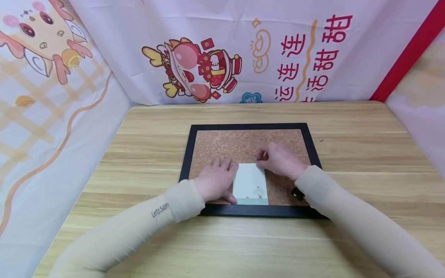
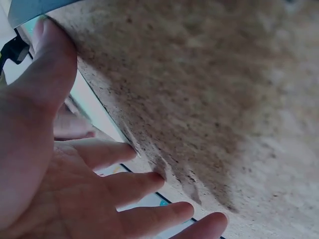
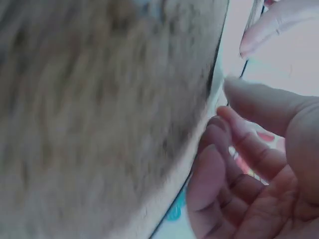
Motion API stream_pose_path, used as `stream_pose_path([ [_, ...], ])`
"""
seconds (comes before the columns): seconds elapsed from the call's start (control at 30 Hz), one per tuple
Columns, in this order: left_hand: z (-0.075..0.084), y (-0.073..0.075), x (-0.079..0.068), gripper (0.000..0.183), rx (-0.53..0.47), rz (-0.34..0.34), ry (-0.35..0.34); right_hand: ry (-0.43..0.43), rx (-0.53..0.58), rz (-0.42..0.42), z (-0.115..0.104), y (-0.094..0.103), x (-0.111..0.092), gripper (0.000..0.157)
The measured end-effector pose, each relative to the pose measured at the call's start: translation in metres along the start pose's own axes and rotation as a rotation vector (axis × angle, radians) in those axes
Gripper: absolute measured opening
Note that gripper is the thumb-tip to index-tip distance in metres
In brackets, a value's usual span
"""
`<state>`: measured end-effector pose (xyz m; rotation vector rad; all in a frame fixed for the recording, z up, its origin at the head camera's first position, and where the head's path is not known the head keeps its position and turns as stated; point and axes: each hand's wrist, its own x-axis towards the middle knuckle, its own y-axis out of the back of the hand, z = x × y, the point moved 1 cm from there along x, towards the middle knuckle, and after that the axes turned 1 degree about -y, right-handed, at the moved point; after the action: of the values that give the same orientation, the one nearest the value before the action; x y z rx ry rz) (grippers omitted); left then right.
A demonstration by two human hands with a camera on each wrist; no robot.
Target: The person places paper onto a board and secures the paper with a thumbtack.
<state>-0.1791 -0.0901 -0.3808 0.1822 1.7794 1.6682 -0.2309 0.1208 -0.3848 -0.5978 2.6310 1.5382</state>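
Two arms, clothed. Left sleeve: long, cream-beige, cut from plain, soft-looking cloth; creases are shown towards the elbow. Dark slanted lettering is printed on the forearm just behind the cuff; "Lets S" can be read, the end being distorted. Left cuff: wide band, matched to the sleeve in colour. Right sleeve: same cream-beige, plain on the visible side. Right cuff: similar band, slightly greyed in tone. Wrist device: small, black, marked with a yellowish patch, worn beside the right cuff.
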Motion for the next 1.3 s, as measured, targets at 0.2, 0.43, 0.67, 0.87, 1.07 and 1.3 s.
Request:
stream_pose_path([
  [0.2, 0.000, -0.001, 0.003, 0.117, 0.029, -0.034, 0.039, 0.080, -0.050, 0.190, 0.018, 0.050, -0.007, 0.015],
  [0.43, 0.003, -0.002, 0.003, 0.117, 0.059, -0.065, 0.075, 0.140, -0.130, 0.243, 0.063, 0.100, -0.011, 0.017],
  [0.67, 0.005, 0.002, 0.002, 0.115, 0.067, -0.108, 0.084, 0.156, -0.272, 0.191, 0.123, 0.108, -0.007, 0.011],
  [0.87, 0.004, 0.000, 0.003, 0.115, 0.068, -0.115, 0.092, 0.080, -0.246, 0.105, 0.161, 0.103, -0.001, 0.014],
  [1.07, 0.005, 0.000, 0.003, 0.115, 0.068, -0.124, 0.097, 0.083, -0.215, 0.096, 0.174, 0.094, 0.005, 0.013],
  [1.3, 0.004, 0.001, 0.002, 0.115, 0.067, -0.127, 0.096, 0.113, -0.236, 0.093, 0.181, 0.091, 0.008, 0.005],
])
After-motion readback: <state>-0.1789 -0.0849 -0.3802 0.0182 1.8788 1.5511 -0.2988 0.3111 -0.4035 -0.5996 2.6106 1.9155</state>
